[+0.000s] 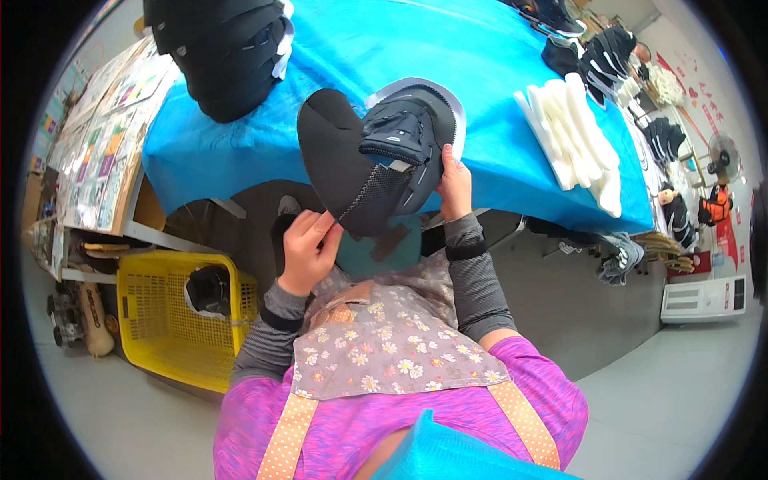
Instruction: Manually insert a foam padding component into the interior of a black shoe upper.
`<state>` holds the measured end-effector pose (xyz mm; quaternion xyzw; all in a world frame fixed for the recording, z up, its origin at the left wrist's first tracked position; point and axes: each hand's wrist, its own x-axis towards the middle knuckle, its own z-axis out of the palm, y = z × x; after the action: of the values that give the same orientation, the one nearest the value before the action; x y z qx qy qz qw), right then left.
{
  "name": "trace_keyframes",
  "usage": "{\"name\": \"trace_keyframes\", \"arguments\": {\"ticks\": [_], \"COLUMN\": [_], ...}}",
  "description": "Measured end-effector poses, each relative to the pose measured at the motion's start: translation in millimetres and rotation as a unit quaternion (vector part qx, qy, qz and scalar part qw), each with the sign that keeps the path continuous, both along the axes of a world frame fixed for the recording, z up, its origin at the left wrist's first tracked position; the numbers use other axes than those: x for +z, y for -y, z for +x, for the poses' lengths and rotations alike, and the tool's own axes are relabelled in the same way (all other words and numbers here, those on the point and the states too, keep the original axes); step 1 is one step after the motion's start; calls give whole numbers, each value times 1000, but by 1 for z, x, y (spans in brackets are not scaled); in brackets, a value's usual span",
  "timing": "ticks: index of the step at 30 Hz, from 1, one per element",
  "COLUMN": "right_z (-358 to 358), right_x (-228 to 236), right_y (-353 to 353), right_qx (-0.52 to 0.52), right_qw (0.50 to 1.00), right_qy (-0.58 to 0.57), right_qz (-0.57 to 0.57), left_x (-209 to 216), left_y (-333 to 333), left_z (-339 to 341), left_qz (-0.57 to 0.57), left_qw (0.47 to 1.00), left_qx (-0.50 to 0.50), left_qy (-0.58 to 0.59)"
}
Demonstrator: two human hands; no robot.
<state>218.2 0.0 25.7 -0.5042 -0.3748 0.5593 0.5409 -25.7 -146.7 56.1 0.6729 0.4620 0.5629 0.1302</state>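
Note:
A black shoe upper [336,156] with zigzag stitching and a pale rim is held up at the near edge of the blue-covered table [496,48]. My right hand [454,188] grips its right side, thumb on the outside and the other fingers mostly hidden behind it. At the lower left edge, beside the stitched seam, my left hand [308,248] pinches the upper between thumb and fingers. A dark padded tongue with a small light mark shows in the middle of the piece.
Black uppers [224,64] are stacked at the table's far left. White padded strips [572,136] lie at its right. Down on my left stands a yellow basket [180,320] with a black piece inside. More dark uppers [608,60] sit at the far right, and a fan [722,156] stands beyond.

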Motion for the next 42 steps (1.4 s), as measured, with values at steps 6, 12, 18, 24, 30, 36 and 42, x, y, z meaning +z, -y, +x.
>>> {"name": "trace_keyframes", "arguments": {"ticks": [6, 12, 18, 24, 30, 36, 42], "right_z": [-5, 2, 2, 11, -7, 5, 11], "right_x": [-19, -18, -14, -27, -18, -15, -19], "right_y": [-8, -12, -19, -29, -21, -29, -32], "right_qx": [-38, -39, -57, -38, -60, -36, 31], "right_qw": [999, 999, 996, 996, 997, 998, 989], "right_qy": [-30, -11, 72, 68, -18, -52, 117], "right_qz": [-2, -5, 0, 44, 41, 14, 83], "left_x": [-8, -5, -31, -40, -32, 13, -9], "left_y": [-64, -116, -129, -127, -109, -90, -151], "left_z": [-25, -21, -25, -30, -27, -72, -55], "left_qz": [0, -269, -139, -160, -82, -196, -212], "left_qw": [950, 883, 944, 915, 950, 865, 940], "left_qx": [133, -161, -137, -222, -125, -251, -186], "left_qy": [283, 350, 266, 296, 274, 388, 191]}}
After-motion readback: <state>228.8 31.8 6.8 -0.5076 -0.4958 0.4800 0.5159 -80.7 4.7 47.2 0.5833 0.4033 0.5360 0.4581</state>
